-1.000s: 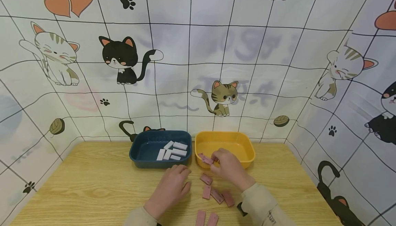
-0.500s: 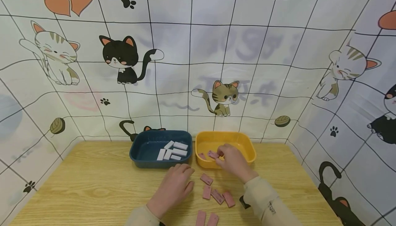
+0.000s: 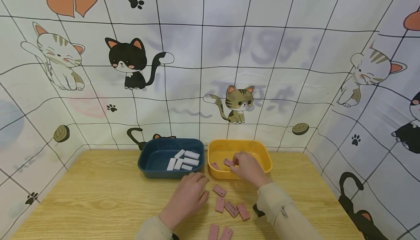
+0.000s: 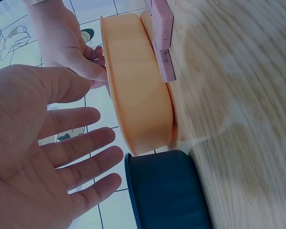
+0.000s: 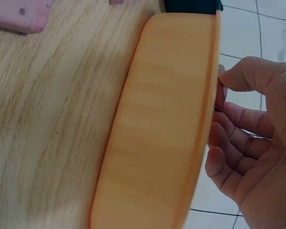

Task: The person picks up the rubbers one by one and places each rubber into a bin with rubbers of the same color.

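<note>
My right hand (image 3: 251,169) is at the yellow bin (image 3: 226,174), its fingers over the front rim. Between thumb and forefinger it pinches a pink rectangular block (image 3: 228,162), which the right wrist view shows edge-on beside the rim. A second pink block (image 3: 214,166) lies in the bin's left part. My left hand (image 3: 187,198) hovers over the table in front of the blue bin (image 3: 160,174), holding nothing. In the left wrist view its fingers (image 4: 81,145) are straight and spread.
Several loose pink blocks (image 3: 231,209) lie on the wooden table (image 3: 108,200) between my forearms. White blocks (image 3: 190,162) lie in the blue bin, which stands left of the yellow one. Behind both bins rises a cat-print wall covering (image 3: 183,86).
My right hand has moved the pinched block rightward and slightly farther back, away from the other pink block in the yellow bin. The left hand has drifted a little right.
</note>
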Demonstrator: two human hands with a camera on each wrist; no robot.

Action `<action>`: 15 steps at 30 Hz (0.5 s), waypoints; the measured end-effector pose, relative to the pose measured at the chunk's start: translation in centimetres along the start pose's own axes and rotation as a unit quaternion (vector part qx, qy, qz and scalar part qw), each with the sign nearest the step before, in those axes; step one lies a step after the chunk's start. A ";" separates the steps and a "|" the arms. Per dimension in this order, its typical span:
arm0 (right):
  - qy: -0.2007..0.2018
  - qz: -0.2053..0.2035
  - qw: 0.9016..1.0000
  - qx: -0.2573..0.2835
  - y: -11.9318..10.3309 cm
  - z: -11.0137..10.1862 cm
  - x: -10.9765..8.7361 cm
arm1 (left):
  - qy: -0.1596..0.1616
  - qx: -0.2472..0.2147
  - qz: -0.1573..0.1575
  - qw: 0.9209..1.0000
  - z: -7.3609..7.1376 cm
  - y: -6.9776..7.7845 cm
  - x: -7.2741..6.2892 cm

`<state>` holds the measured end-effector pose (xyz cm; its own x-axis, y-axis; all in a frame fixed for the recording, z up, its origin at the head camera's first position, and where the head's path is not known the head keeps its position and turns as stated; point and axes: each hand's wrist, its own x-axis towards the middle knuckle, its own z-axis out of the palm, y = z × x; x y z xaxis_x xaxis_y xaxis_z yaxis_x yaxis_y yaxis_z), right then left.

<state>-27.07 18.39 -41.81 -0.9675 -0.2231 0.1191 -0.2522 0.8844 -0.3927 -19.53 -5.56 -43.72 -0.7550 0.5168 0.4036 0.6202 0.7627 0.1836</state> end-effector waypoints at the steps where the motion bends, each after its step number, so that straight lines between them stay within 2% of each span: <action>1: -0.001 0.002 1.000 0.001 0.1 0.1 0.1 | -0.002 0.000 0.000 1.000 0.0 0.0 0.0; 7: -0.014 0.022 1.000 0.003 0.6 0.6 0.7 | -0.009 -0.003 -0.001 1.000 0.3 0.2 0.2; 15: -0.029 0.060 0.998 0.019 1.3 1.2 1.5 | 0.001 0.006 0.005 1.000 0.9 0.2 0.4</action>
<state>-28.88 18.67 -43.23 -0.9900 -0.1404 0.0158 -0.1332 0.8902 -0.4356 -19.88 -4.82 -44.30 -0.7479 0.5244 0.4070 0.6257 0.7616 0.1686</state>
